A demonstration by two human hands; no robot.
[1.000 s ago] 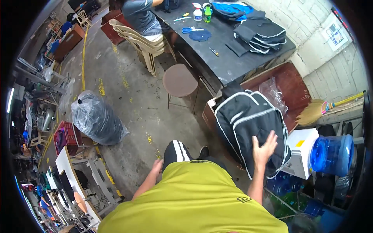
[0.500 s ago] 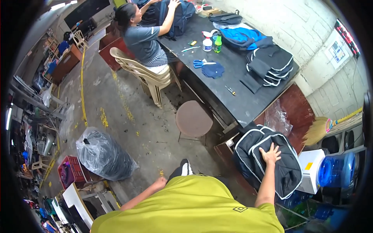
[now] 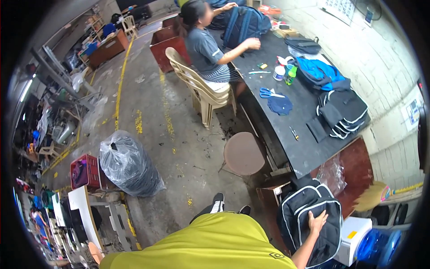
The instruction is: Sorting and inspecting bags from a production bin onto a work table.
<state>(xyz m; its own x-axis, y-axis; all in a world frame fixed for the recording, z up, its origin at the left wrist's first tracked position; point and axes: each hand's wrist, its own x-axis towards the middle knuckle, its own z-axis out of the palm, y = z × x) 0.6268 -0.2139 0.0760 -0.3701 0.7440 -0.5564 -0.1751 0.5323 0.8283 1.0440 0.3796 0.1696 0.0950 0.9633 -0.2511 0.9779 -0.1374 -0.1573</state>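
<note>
The right hand (image 3: 317, 223) is laid flat on a black backpack with white piping (image 3: 309, 217), fingers spread and pressing on the front panel, not curled around anything, so it's resting on the bag rather than gripping it. The backpack sits tilted just off the near end of the long dark bench (image 3: 304, 152), leaning by a reddish-brown board (image 3: 356, 166), with a white box (image 3: 354, 240) and a blue water jug (image 3: 374, 246) just beside it on the right. The left hand (image 3: 94, 252) is way down at the lower left edge past the yellow-green shirt (image 3: 210, 244); it's only partly showing, so I can't tell if it's open or closed or holding anything. On the bench toward the far side there's a stack of black fabric panels with white trim (image 3: 342, 114), a blue bag (image 3: 320, 74), blue-handled scissors (image 3: 268, 93) next to a dark blue cloth piece (image 3: 280, 105), and a green bottle (image 3: 291, 75). Another person in a grey shirt (image 3: 206, 49) sits on a beige plastic chair (image 3: 201, 89) at the far end, hands on a blue backpack (image 3: 244, 24). A round brown stool (image 3: 244, 153) stands by the bench's long edge, and a black bin bag (image 3: 130, 163) and red crate (image 3: 85, 172) sit out on the floor.
</note>
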